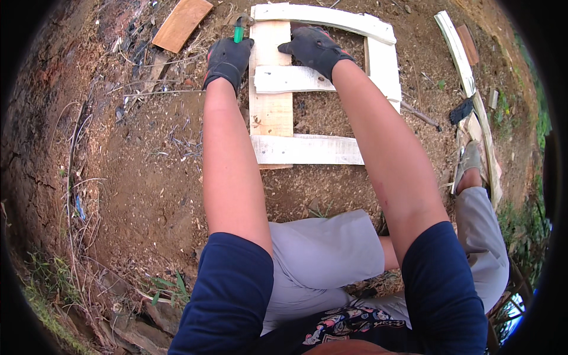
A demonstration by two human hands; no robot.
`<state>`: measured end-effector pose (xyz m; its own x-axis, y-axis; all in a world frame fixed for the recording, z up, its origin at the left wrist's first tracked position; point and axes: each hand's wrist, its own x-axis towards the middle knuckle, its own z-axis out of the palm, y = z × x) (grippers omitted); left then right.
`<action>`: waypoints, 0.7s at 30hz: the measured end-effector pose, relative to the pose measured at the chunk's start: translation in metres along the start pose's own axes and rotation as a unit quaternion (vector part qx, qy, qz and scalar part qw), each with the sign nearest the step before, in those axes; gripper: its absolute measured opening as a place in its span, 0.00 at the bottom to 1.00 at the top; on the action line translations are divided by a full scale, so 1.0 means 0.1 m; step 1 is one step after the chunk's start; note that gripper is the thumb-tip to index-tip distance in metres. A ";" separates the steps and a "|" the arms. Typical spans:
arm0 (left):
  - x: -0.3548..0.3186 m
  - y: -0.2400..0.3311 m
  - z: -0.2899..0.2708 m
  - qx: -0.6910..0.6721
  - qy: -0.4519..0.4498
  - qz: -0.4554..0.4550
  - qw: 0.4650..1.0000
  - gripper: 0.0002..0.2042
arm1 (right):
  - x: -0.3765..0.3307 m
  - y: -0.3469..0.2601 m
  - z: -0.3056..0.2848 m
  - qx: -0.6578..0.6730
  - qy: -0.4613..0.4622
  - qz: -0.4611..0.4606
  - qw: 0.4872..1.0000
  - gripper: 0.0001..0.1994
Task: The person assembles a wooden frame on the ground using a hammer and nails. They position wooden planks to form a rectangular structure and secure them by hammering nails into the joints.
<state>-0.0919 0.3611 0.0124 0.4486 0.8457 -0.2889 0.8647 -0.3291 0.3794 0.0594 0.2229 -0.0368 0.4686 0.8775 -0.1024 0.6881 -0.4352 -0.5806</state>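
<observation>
My left hand, in a dark glove, is closed round a hammer with a green handle. The dark hammer head lies by the left end of the far pale wooden slat. My right hand, gloved too, has its fingers curled against the near edge of that slat, its thumb reaching left over a wide upright board. Its fingertips are partly hidden. A middle slat and a near slat cross the upright board. A second upright supports the right side of this flat wooden frame.
A brown board lies at the far left. On the right, long pale strips and a dark block lie near a shoe. Dry twigs and wood chips litter the bare soil. A thin stick sits right of the frame.
</observation>
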 end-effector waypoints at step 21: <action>0.10 -0.43 -0.01 -0.390 -0.099 -0.113 0.908 0.11 | -1.98 -0.53 -0.56 0.040 0.145 0.020 0.988 0.27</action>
<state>-0.1248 0.3840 -0.0059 0.3775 0.7371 -0.5605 0.5514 0.3074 0.7755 -0.0387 0.0612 0.0593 0.6413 0.7605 0.1019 0.6253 -0.4410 -0.6438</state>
